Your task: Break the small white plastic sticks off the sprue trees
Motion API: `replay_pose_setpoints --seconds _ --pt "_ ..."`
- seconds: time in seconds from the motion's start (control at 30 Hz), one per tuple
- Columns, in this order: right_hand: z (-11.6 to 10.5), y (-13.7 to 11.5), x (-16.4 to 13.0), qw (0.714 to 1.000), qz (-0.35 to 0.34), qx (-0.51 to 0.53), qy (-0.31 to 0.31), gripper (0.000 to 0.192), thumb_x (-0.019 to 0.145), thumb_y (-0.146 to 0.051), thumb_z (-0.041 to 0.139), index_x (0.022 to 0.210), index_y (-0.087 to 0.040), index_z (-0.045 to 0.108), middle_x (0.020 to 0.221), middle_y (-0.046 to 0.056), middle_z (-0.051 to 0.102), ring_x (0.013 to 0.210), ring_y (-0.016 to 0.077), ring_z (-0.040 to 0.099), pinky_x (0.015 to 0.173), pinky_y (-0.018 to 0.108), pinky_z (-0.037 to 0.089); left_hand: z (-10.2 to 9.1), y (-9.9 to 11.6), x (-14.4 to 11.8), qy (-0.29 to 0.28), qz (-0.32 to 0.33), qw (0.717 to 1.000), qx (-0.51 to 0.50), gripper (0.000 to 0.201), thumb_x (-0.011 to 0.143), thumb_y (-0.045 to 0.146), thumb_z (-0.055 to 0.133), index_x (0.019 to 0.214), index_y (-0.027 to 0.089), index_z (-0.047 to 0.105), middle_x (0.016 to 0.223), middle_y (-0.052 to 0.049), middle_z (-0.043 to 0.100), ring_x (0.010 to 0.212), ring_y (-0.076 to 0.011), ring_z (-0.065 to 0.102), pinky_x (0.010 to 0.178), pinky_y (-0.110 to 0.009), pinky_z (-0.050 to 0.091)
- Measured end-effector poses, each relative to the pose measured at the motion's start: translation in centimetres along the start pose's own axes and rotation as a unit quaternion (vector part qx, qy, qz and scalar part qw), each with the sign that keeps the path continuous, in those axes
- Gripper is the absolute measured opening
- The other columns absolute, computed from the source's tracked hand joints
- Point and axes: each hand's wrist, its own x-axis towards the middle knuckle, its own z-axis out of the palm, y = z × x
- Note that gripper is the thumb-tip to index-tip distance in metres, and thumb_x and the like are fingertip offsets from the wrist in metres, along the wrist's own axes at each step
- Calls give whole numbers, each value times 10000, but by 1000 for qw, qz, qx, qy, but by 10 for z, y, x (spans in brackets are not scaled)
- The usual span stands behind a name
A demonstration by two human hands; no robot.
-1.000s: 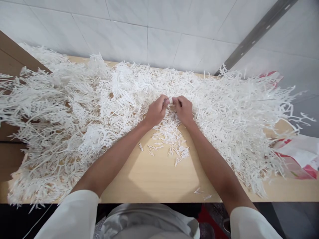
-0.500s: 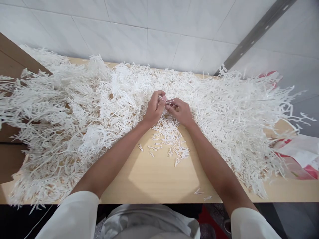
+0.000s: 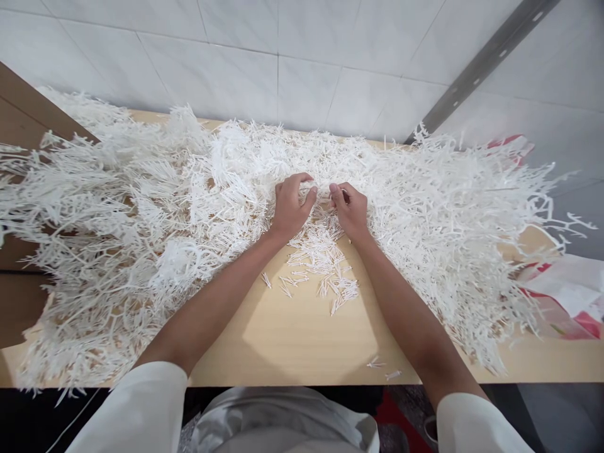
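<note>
My left hand (image 3: 295, 202) is over the middle of a heap of thin white branching strands (image 3: 226, 182). Its thumb and forefinger curve toward each other with a gap between the tips, and white strands show behind them. Just to its right, my right hand (image 3: 350, 209) is closed, thumb pressed against the curled fingers. Whatever it pinches is too small to tell from the white behind. Below both hands lies a loose pile of short white pieces (image 3: 321, 255) on the wooden table (image 3: 283, 340).
Cardboard (image 3: 19, 138) stands at the left edge. A white and red plastic bag (image 3: 566, 292) lies at the right. Behind the table rises a tiled wall (image 3: 306, 69) with a grey metal upright (image 3: 481, 69). A few loose bits (image 3: 393, 375) lie near the front edge.
My hands have moved slightly apart. The left thumb and forefinger have spread, and the right fingers have curled in against the thumb.
</note>
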Motion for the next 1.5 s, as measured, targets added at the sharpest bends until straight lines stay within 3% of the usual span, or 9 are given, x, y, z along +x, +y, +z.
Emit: replay_pose_setpoints --seconds 0.1,0.27,0.5,0.6,0.8,0.93,1.27,1.4,1.5 --pt "-1 1 -1 999 20 36 13 457 867 -640 498 689 -222 551 557 -41 527 529 98 493 550 259 406 0 0 0 -11 4 1000 13 292 892 409 579 1120 235 522 1123 -57 672 1060 -192 618 970 -386 407" --pt "-2 3 -1 997 17 68 -33 487 906 -643 413 753 -216 591 637 -17 583 587 105 544 585 266 444 0 -2 1 -41 -37 998 -25 258 948 442 480 863 211 558 816 -13 692 768 -132 639 816 -329 457" --pt "6 8 1 964 -149 -103 -195 426 804 -635 601 961 -243 662 1017 61 677 942 206 590 848 380 484 1 -7 -1 10 -105 989 -103 331 976 533 353 950 227 477 803 -3 644 620 -74 596 617 -232 476" --pt "7 9 1 967 -158 -105 -172 375 854 -596 561 874 -236 666 997 62 676 961 206 595 870 386 483 4 -9 -1 24 -108 989 -97 358 980 555 290 1023 236 448 834 -10 625 633 -75 606 612 -224 480" --pt "0 4 2 995 -88 -24 -49 306 891 -544 543 899 -268 676 944 25 633 800 133 593 667 284 490 4 -12 0 122 -45 990 -53 377 992 530 182 1253 302 329 1095 -64 546 775 -93 599 745 -271 499" --pt "0 9 4 997 -55 52 -7 309 876 -541 568 881 -249 668 929 11 618 676 96 592 626 274 496 3 -11 -1 122 -15 992 -42 347 1007 487 212 1300 318 287 1126 -69 501 785 -106 561 732 -286 488" --pt "3 13 3 985 48 163 -29 368 886 -623 483 980 -268 457 733 -57 586 566 79 614 566 239 477 -6 4 -1 54 29 998 2 117 884 318 533 924 211 558 980 -66 536 915 -182 512 815 -359 438" --pt "4 11 2 986 48 159 -31 365 892 -620 472 991 -271 434 682 -63 572 562 82 587 566 238 482 -5 4 0 26 42 998 30 410 922 438 503 603 186 454 712 -18 516 789 -157 466 831 -364 399" --pt "4 12 4 987 42 155 -14 366 861 -611 541 939 -263 459 672 -64 552 582 83 573 560 230 477 -5 5 1 -8 46 999 -24 481 959 429 446 552 179 389 600 5 455 694 -127 451 746 -319 409"
